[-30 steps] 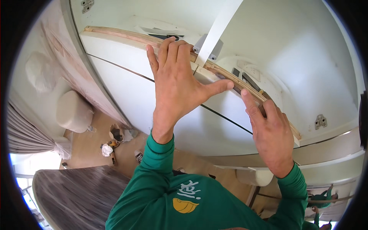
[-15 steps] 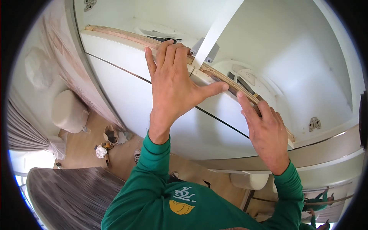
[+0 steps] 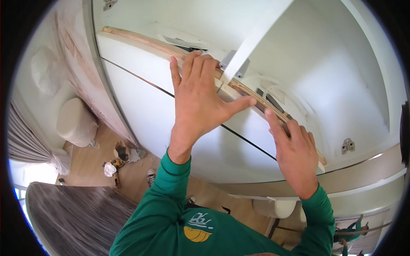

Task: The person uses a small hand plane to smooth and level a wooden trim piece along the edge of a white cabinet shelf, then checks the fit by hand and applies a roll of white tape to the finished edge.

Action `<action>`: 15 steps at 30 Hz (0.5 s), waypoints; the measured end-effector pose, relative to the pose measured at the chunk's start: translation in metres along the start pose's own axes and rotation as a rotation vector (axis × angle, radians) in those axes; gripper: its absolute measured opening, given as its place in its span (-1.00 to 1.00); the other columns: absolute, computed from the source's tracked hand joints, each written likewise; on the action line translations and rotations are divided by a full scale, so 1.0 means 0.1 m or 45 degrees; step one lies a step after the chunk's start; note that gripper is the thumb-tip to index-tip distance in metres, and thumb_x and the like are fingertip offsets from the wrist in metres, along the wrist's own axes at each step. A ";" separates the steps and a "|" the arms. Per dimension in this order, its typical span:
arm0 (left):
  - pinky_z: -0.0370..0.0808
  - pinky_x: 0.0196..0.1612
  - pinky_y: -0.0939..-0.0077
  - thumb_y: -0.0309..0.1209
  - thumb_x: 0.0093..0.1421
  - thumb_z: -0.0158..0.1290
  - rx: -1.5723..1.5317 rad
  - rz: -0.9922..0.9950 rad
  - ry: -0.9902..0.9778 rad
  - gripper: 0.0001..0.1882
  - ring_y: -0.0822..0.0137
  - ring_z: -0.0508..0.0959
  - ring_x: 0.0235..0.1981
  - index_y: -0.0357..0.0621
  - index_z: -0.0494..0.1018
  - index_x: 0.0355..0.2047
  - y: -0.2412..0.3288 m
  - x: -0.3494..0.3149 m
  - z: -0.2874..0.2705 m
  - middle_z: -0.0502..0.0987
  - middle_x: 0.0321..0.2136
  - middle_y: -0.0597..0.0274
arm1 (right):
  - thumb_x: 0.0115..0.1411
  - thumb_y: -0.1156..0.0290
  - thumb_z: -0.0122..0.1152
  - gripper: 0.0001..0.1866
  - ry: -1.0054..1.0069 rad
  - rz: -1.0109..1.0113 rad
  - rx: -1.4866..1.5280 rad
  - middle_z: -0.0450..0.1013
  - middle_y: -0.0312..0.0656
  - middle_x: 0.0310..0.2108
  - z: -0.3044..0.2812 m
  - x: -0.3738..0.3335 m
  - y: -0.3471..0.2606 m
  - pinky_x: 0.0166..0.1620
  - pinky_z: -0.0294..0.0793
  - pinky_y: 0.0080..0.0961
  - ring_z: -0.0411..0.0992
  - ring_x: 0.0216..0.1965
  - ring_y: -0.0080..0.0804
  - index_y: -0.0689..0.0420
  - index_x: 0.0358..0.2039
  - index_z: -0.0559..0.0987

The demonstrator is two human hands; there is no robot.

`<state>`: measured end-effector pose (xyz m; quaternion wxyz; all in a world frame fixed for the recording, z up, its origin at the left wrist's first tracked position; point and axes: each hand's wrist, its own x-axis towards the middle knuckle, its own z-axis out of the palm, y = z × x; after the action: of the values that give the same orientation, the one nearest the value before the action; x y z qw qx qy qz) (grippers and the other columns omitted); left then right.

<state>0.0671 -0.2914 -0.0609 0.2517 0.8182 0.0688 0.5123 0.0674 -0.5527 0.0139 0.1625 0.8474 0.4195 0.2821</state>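
Note:
A long, narrow wooden strip (image 3: 141,41) lies along the top edge of a white cabinet front (image 3: 132,64), crossing beneath a white upright divider (image 3: 256,42). My left hand (image 3: 198,96) is spread over it left of the divider, fingertips over the far side and thumb stretched out along the edge to the right. Right of the divider, my right hand (image 3: 294,149) rests on the strip, one finger pointing toward the left thumb and the others bent over the wood. The undersides of both hands are hidden. A dark piece (image 3: 259,107) shows beside the strip between the hands.
Inside the cabinet are a grey fitting (image 3: 235,64) beside the divider and a metal hinge plate (image 3: 348,146) at the right. Below left, tools (image 3: 115,164) and an open bag (image 3: 121,151) lie on the wood floor. A plastic-covered dark surface (image 3: 77,217) stands nearer.
The view has turned slightly, so the cabinet's upper part sits a little further right. Both hands stay at about the same places on the wooden strip.

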 end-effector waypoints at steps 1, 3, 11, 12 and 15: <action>-0.09 0.59 -0.52 0.44 -0.13 0.56 -0.004 0.008 0.016 0.14 -0.17 0.39 0.45 -0.31 0.51 0.12 -0.01 -0.01 0.01 0.56 0.19 -0.12 | 0.39 0.47 0.31 -0.22 -0.032 0.012 -0.010 0.35 -0.29 -0.22 -0.03 -0.02 0.00 -0.17 0.51 -0.21 0.43 -0.31 -0.27 -0.28 0.60 0.46; -0.09 0.60 -0.52 0.49 -0.12 0.53 0.001 0.006 0.004 0.17 -0.18 0.39 0.46 -0.31 0.51 0.13 -0.01 -0.02 0.02 0.56 0.19 -0.12 | 0.39 0.48 0.31 -0.21 0.004 0.023 -0.034 0.34 -0.29 -0.22 0.00 0.00 -0.05 -0.18 0.50 -0.22 0.42 -0.31 -0.28 -0.28 0.60 0.46; -0.09 0.59 -0.52 0.43 -0.14 0.57 -0.036 0.000 -0.001 0.17 -0.20 0.39 0.46 -0.32 0.50 0.16 -0.03 0.00 -0.01 0.56 0.19 -0.11 | 0.35 0.52 0.31 -0.20 0.051 0.016 -0.103 0.33 -0.28 -0.24 0.03 -0.04 -0.07 -0.18 0.50 -0.22 0.42 -0.32 -0.29 -0.25 0.59 0.48; -0.09 0.59 -0.52 0.43 -0.13 0.57 -0.033 0.000 0.008 0.16 -0.20 0.39 0.46 -0.32 0.50 0.16 -0.01 -0.01 -0.01 0.56 0.19 -0.11 | 0.35 0.52 0.31 -0.20 0.050 0.014 -0.092 0.33 -0.28 -0.24 0.04 -0.07 -0.06 -0.19 0.50 -0.22 0.42 -0.32 -0.29 -0.25 0.59 0.48; -0.08 0.58 -0.52 0.42 -0.13 0.57 -0.027 0.012 0.037 0.15 -0.19 0.39 0.45 -0.32 0.50 0.14 0.00 -0.01 0.01 0.56 0.19 -0.10 | 0.35 0.52 0.31 -0.19 0.044 0.039 -0.134 0.33 -0.28 -0.25 0.03 -0.07 -0.08 -0.19 0.50 -0.21 0.42 -0.32 -0.29 -0.25 0.60 0.47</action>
<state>0.0679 -0.2925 -0.0618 0.2569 0.8083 0.0630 0.5259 0.0608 -0.5534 0.0055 0.1952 0.8390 0.3938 0.3208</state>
